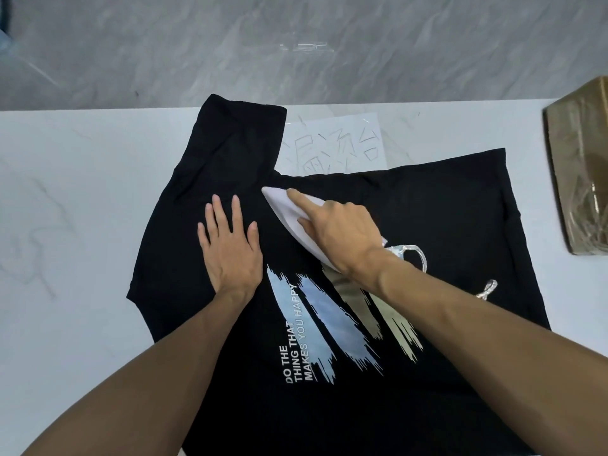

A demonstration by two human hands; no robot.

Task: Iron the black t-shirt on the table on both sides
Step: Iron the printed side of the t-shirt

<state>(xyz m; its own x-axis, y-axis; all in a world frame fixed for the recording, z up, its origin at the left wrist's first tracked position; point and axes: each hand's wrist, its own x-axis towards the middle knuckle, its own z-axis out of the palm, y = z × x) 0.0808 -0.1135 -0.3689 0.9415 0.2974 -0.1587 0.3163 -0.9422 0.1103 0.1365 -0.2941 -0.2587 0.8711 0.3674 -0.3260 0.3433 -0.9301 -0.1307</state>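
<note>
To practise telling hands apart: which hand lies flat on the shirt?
The left hand: fingers straight, pressing the black t-shirt, while the right hand grips the white iron.

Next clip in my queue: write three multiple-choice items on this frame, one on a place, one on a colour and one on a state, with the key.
1. Where on the table does the brown wrapped package lie?
A. At its right edge
B. At its left edge
C. In the middle, nearest the person

2. What colour is the iron?
A. Red
B. White
C. Blue

3. How does the left hand lie on the black t-shirt?
A. Flat, with the fingers straight
B. Clenched in a fist
C. Pinching up a fold

Key:
1 A: the package sits at the far right of the view.
2 B: the iron's white body shows under the right hand, which grips it.
3 A: the palm is down on the cloth, beside the iron.
</note>
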